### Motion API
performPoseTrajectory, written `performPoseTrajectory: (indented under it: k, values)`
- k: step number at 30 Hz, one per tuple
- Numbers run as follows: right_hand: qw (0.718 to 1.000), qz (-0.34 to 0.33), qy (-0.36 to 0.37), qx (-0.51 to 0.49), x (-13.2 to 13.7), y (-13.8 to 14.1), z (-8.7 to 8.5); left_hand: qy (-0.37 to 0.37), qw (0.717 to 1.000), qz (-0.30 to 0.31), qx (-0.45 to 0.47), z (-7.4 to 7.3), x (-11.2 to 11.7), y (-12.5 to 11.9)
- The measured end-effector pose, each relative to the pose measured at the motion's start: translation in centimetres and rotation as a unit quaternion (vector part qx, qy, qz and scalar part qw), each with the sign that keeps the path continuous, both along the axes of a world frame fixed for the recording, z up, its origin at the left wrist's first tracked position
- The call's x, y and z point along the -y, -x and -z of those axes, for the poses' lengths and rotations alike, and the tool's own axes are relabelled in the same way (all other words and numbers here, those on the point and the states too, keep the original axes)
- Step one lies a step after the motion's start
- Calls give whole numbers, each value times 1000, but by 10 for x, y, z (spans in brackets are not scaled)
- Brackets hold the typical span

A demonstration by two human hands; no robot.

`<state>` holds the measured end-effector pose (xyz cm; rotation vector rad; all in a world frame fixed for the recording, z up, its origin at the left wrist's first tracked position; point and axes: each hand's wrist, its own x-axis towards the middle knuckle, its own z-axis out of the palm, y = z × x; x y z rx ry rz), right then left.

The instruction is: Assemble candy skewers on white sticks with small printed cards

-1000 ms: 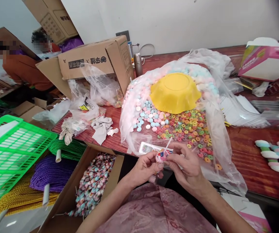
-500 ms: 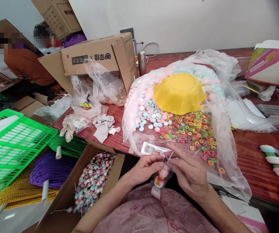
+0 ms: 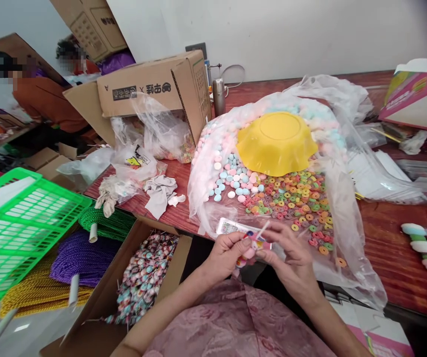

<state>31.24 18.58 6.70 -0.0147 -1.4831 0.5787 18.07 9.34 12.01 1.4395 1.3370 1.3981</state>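
My left hand (image 3: 225, 254) is closed, its thumb and fingertips pinching a wrapped candy skewer (image 3: 246, 256) with pink pieces, a colourful printed wrapper and a white stick poking up. On the other side, my right hand (image 3: 291, 253) has its thumb and fingers bent about the wrapper's end and the stick. The skewer's lower part is largely hidden behind my left fingers. Just beyond my hands, a white printed card or packet (image 3: 225, 225) lies at the table's front edge. Behind it spread loose candy rings (image 3: 302, 198) and pastel marshmallows (image 3: 232, 178) on clear plastic.
An upturned yellow bowl (image 3: 276, 144) sits among the candy. At left stand a cardboard box (image 3: 139, 84), a green basket (image 3: 50, 213) and twisted cord bundles (image 3: 83, 258). A low carton holds many wrapped candy skewers (image 3: 146, 272). Larger marshmallow skewers (image 3: 423, 248) lie at right. People sit far left.
The candy skewer, whose printed lower end hung over my lap, is now tipped up between my hands. My right fingers have shifted at the stick. The view has turned slightly left.
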Motion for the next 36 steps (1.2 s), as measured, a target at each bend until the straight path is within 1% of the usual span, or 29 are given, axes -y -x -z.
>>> performPoseTrajectory:
  k: [2, 4, 5, 6, 7, 9, 10, 11, 13, 14, 15, 16, 17, 18, 19, 20, 21, 22, 23, 24, 27, 29, 31, 32, 34, 35, 36]
  values:
    - [999, -46, 9, -20, 4, -1, 1, -7, 999, 24, -37, -3, 1, -9]
    - [996, -71, 26, -51, 8, -3, -1, -12, 996, 43, -71, -8, 2, -16]
    - [993, -92, 42, -64, 9, -5, -3, -2, 995, 54, -86, -10, 2, -18]
    - [987, -127, 66, -76, 10, -5, -4, 20, 992, 68, -100, -14, 3, -19]
    - [976, -176, 96, -87, 9, -5, -6, 50, 989, 88, -110, -17, 2, -18]
    - [944, -272, 156, -105, 6, -4, -8, 110, 976, 145, -119, -24, -1, -16]
    - [932, -297, 174, -111, 4, -2, -8, 129, 969, 175, -117, -27, -3, -14]
    - [929, -300, 182, -116, 1, -2, -9, 141, 964, 200, -107, -30, -5, -12]
    - [935, -272, 183, -137, -5, -4, -10, 159, 958, 229, -73, -33, -10, -10]
    - [940, -242, 179, -160, -8, -9, -11, 166, 957, 232, -54, -33, -11, -10]
    - [950, -195, 165, -177, -10, -15, -13, 168, 958, 229, -37, -33, -12, -11]
    - [967, -127, 129, -180, -12, -24, -14, 165, 960, 225, -22, -33, -13, -11]
    - [983, -38, 68, -164, -13, -34, -15, 158, 963, 220, -12, -33, -14, -12]
    - [990, 67, -21, -122, -13, -44, -16, 147, 966, 214, -5, -32, -14, -12]
    - [976, 172, -122, -59, -13, -53, -18, 138, 968, 211, -3, -32, -14, -13]
    - [942, 257, -218, 12, -13, -61, -19, 136, 968, 211, -6, -33, -14, -13]
    - [904, 307, -289, 73, -12, -67, -20, 142, 966, 214, -17, -33, -14, -13]
    - [874, 332, -335, 117, -12, -71, -21, 153, 963, 220, -34, -34, -15, -13]
    - [857, 337, -361, 148, -12, -73, -22, 165, 957, 230, -56, -35, -15, -12]
    - [850, 330, -375, 170, -12, -73, -23, 179, 950, 242, -78, -36, -16, -12]
    - [851, 306, -375, 204, -12, -71, -23, 199, 934, 260, -145, -39, -16, -11]
    - [861, 302, -328, 245, -13, -69, -19, 183, 929, 246, -208, -41, -14, -11]
    - [882, 268, -243, 304, -14, -65, -13, 135, 918, 226, -296, -41, -11, -13]
    - [891, 232, -201, 336, -16, -63, -10, 96, 907, 217, -348, -41, -10, -15]
    - [899, 162, -136, 383, -18, -59, -6, 5, 874, 185, -448, -40, -10, -19]
    - [901, 154, -122, 387, -19, -57, -5, -32, 860, 160, -484, -40, -11, -21]
    - [902, 173, -122, 377, -18, -56, -5, -52, 857, 136, -495, -39, -13, -22]
